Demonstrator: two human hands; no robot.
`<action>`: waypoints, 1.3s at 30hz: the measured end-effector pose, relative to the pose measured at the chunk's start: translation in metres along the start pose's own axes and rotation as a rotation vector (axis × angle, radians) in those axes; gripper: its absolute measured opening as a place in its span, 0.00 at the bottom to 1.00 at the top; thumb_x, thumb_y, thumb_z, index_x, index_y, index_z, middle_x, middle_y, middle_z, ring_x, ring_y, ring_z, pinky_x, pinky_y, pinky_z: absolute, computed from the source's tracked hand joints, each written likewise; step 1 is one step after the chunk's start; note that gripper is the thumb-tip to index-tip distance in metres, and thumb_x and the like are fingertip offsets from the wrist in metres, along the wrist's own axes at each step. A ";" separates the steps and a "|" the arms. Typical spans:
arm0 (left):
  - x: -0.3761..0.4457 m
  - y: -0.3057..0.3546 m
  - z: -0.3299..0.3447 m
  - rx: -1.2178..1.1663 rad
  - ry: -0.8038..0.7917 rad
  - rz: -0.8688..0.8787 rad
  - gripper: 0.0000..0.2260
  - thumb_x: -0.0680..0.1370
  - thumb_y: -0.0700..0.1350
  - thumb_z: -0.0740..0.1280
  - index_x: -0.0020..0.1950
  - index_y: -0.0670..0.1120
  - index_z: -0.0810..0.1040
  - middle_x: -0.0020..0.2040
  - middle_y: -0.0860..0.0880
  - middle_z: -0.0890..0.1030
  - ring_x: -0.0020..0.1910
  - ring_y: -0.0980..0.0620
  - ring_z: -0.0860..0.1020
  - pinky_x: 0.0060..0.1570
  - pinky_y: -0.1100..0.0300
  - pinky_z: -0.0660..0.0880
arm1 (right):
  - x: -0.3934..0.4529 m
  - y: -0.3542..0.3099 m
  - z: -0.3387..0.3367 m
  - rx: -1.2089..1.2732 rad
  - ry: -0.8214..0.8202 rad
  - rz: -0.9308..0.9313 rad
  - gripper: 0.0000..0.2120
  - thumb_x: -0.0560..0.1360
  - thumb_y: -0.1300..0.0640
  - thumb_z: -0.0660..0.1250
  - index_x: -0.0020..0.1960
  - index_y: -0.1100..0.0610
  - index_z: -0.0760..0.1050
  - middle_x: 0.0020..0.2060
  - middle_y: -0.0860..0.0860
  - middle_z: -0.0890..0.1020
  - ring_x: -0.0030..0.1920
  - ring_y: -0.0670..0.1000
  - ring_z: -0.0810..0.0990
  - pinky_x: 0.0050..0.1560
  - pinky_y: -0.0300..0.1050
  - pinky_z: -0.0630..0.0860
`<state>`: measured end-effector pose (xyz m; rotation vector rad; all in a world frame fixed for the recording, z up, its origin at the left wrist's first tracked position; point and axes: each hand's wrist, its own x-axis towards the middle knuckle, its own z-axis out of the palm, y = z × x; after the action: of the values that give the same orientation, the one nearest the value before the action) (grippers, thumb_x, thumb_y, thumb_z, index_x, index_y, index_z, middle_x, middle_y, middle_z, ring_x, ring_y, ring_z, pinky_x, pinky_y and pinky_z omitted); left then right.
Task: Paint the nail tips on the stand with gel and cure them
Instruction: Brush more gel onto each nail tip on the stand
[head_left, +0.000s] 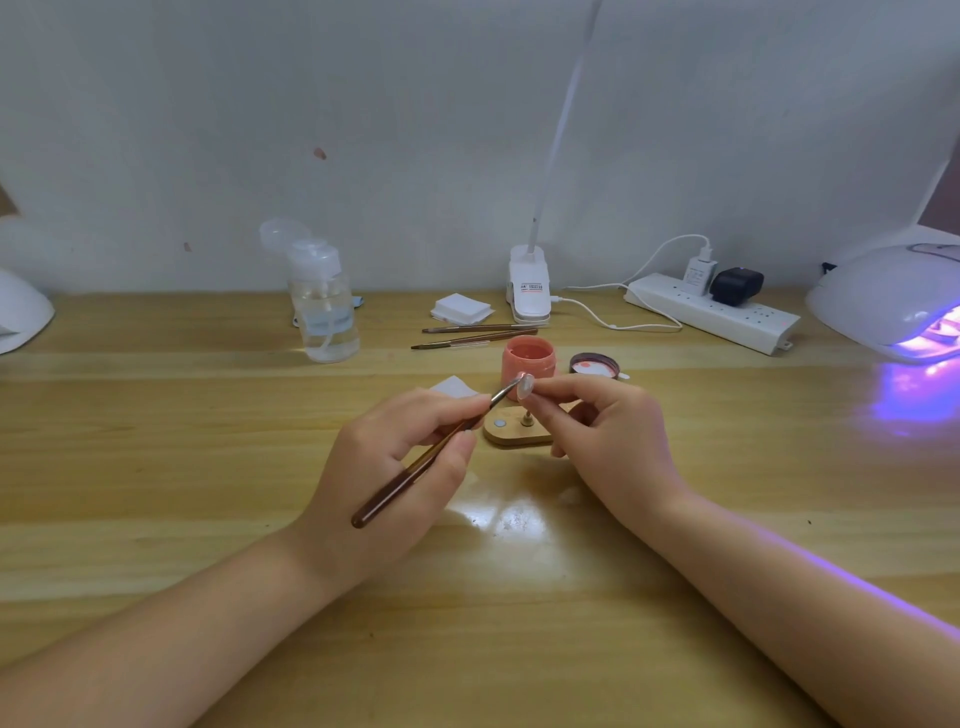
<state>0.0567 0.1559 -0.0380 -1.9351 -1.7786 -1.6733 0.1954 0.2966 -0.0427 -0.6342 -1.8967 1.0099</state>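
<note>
Left hand (395, 467) is gripping the brush (431, 452); right hand (608, 436) is pinching a nail tip (524, 387), lifted just above the stand (514, 428) between the hands. Painting appears under way. Next likely calls for curing in the lit lamp (893, 301), far right. Beyond the hands, the jar (527, 361) is standing open. Clip-light (530, 291) label is proving unreadable.

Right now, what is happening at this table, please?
A person is painting a nail tip. The left hand holds a brush, its tip against the nail tip pinched by the right hand. An open pink gel jar stands behind the wooden stand. The curing lamp glows at far right.
</note>
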 end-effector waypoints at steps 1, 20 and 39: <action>0.000 0.000 0.000 0.000 -0.001 0.001 0.12 0.77 0.43 0.66 0.58 0.44 0.82 0.50 0.50 0.84 0.50 0.51 0.82 0.51 0.58 0.77 | 0.000 0.000 0.000 -0.002 0.000 -0.005 0.05 0.73 0.57 0.73 0.47 0.54 0.85 0.33 0.45 0.83 0.24 0.44 0.74 0.31 0.32 0.71; -0.002 0.003 -0.002 -0.103 0.047 -0.057 0.12 0.75 0.48 0.62 0.54 0.48 0.81 0.47 0.52 0.84 0.48 0.51 0.83 0.49 0.55 0.79 | 0.001 0.008 0.002 -0.091 0.006 -0.142 0.04 0.73 0.59 0.73 0.48 0.55 0.85 0.34 0.45 0.82 0.27 0.45 0.74 0.32 0.32 0.69; -0.001 0.003 0.001 -0.051 0.005 0.000 0.11 0.76 0.39 0.67 0.58 0.47 0.81 0.49 0.51 0.84 0.48 0.53 0.82 0.49 0.57 0.78 | 0.002 0.006 0.002 -0.088 0.011 -0.072 0.04 0.73 0.58 0.73 0.48 0.56 0.83 0.37 0.46 0.83 0.30 0.43 0.75 0.36 0.44 0.76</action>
<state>0.0597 0.1548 -0.0377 -1.9492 -1.7506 -1.7392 0.1929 0.3005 -0.0469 -0.6160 -1.9491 0.8801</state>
